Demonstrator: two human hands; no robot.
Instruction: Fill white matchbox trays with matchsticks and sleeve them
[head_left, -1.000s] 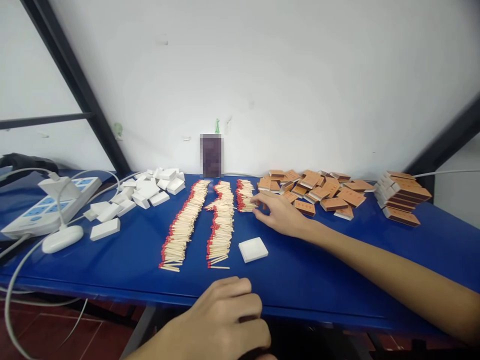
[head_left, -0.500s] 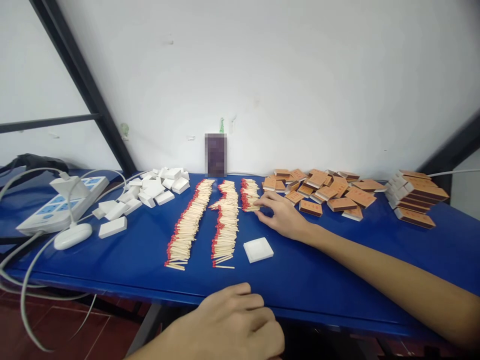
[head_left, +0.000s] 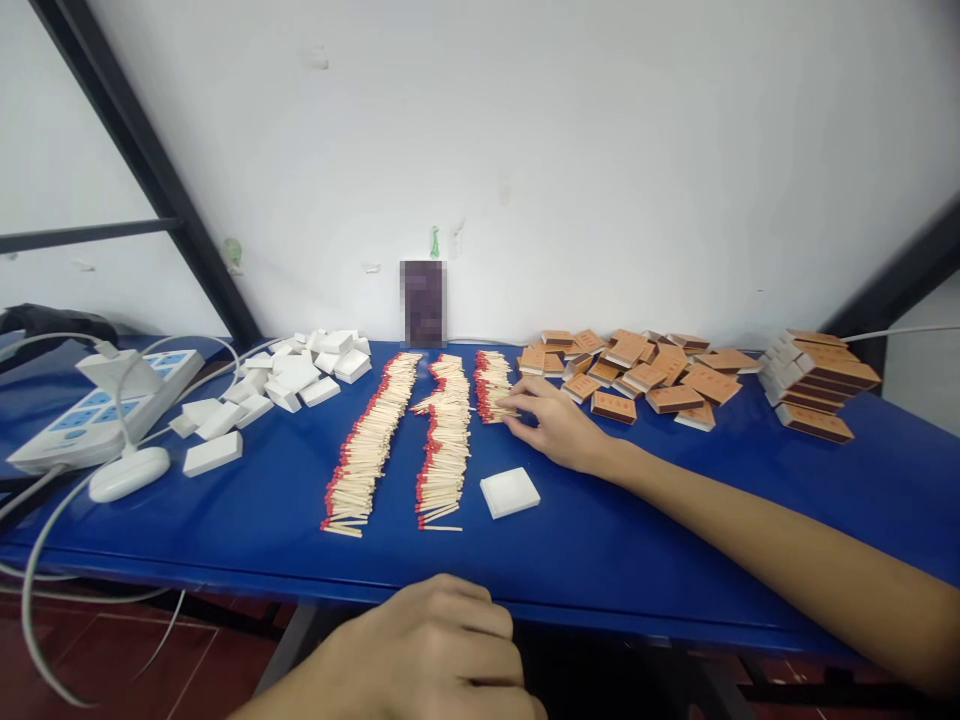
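Note:
Three rows of red-tipped matches lie on the blue table [head_left: 262, 530]: a left row [head_left: 375, 435], a middle row [head_left: 446, 440] and a shorter right row [head_left: 491, 385]. My right hand [head_left: 555, 425] is at the near end of the short row, thumb and forefinger closed on matches there. Just in front of that row lies a white matchbox tray [head_left: 510, 492]. My left hand [head_left: 420, 655] is curled, back up, at the table's front edge. Its palm is hidden, so I cannot tell whether anything is inside.
White matchbox trays [head_left: 296, 372] are heaped at the left. Brown matchbox sleeves [head_left: 645, 365] lie piled on the right, beside a stack of matchboxes [head_left: 817, 375]. A power strip [head_left: 97, 425] with cables sits far left. A blurred dark rectangle [head_left: 424, 305] stands against the wall.
The view has shifted slightly, so the table things appear a little further left. My left hand appears lower and more to the left. My right hand stays at the short row's near end.

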